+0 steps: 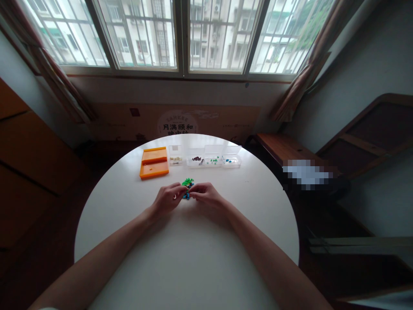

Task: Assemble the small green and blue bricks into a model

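Over the middle of the round white table, a small cluster of green, blue and dark building blocks (187, 182) lies between my two hands. My left hand (167, 198) is closed, thumb and fingers pinched at the cluster's left side. From the right, my right hand (208, 196) pinches the cluster's edge with its fingertips. The fingers hide part of the blocks, and whether a separate loose block is between them is too small to tell.
Beyond my hands stand an orange two-part tray (164, 162) and several lidded clear plastic boxes (190, 164) holding small cream, dark, green and blue pieces. The table's curved edge (292, 224) runs around. A wooden bench (280, 148) stands at the right, below the window.
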A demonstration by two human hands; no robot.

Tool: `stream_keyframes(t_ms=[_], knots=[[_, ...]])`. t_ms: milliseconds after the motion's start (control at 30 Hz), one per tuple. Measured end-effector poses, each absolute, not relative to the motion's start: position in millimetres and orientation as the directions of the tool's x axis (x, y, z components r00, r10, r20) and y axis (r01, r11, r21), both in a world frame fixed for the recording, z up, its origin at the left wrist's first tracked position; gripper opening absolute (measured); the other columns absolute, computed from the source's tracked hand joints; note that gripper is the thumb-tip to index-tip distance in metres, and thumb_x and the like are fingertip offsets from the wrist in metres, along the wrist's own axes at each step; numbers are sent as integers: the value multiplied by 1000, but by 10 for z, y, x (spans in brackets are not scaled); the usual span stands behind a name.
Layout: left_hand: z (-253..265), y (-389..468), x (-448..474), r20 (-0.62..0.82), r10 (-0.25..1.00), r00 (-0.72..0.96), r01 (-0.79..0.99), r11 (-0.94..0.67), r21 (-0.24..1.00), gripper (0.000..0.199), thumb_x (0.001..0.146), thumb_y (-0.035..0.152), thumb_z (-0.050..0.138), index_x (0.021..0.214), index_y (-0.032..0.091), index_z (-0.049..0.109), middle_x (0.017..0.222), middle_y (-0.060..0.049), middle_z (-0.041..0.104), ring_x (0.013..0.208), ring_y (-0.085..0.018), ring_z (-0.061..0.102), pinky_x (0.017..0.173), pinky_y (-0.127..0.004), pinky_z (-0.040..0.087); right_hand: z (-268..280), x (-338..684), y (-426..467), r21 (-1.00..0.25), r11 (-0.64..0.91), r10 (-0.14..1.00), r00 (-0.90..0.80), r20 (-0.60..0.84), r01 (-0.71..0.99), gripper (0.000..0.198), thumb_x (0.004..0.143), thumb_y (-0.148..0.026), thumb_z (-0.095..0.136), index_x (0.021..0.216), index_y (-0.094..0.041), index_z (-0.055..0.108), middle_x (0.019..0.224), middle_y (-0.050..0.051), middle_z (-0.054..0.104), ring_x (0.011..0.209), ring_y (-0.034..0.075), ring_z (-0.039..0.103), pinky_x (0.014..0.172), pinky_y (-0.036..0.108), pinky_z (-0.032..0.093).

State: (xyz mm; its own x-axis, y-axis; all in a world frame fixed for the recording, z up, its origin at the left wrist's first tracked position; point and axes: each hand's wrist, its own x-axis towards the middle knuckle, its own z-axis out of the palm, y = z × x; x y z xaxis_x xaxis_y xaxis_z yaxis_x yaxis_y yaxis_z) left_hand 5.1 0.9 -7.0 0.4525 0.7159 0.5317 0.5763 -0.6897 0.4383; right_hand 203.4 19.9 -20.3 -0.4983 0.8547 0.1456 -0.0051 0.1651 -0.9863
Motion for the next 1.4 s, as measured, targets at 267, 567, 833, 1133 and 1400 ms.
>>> stream_keyframes(t_ms=[267, 567, 833, 1133, 1400], knots=[[-88, 16, 50, 531, 725, 438, 597, -676, 432, 17, 87, 25, 51, 91, 18, 66, 75, -2, 62, 56, -7, 54, 53, -15, 42, -156, 2026, 187, -989, 146, 869, -476, 137, -17, 30, 68, -37, 70, 86, -12, 70, 72, 5, 66, 57, 10, 54, 52, 21, 42], [-77, 8, 52, 518, 740, 428, 608, -660, 441, 16, 87, 24, 51, 91, 18, 66, 76, -1, 62, 57, -7, 53, 54, -15, 42, -142, 2020, 176, -991, 131, 875, -465, 135, -41, 33, 67, -38, 71, 88, -13, 69, 74, 5, 66, 56, 10, 55, 51, 21, 43], [-87, 12, 50, 534, 730, 426, 593, -671, 445, 17, 87, 25, 51, 90, 18, 66, 75, -2, 62, 56, -7, 55, 53, -15, 43, -160, 2019, 191, -990, 133, 870, -471, 143, -54, 32, 67, -38, 71, 87, -13, 68, 72, 4, 65, 56, 10, 54, 50, 21, 43], [-60, 6, 59, 523, 708, 474, 555, -702, 447, 16, 86, 24, 53, 89, 17, 67, 74, -2, 63, 54, -6, 53, 53, -16, 43, -139, 2017, 178, -990, 137, 869, -475, 137, -35, 34, 67, -41, 71, 83, -12, 67, 69, 4, 64, 56, 10, 53, 51, 21, 43], [-83, 15, 54, 522, 692, 499, 522, -721, 456, 15, 85, 22, 54, 90, 17, 67, 74, -2, 62, 54, -6, 52, 53, -16, 42, -190, 2006, 194, -986, 163, 862, -481, 157, -30, 34, 68, -44, 70, 79, -12, 65, 68, 3, 63, 56, 10, 53, 52, 22, 41]])
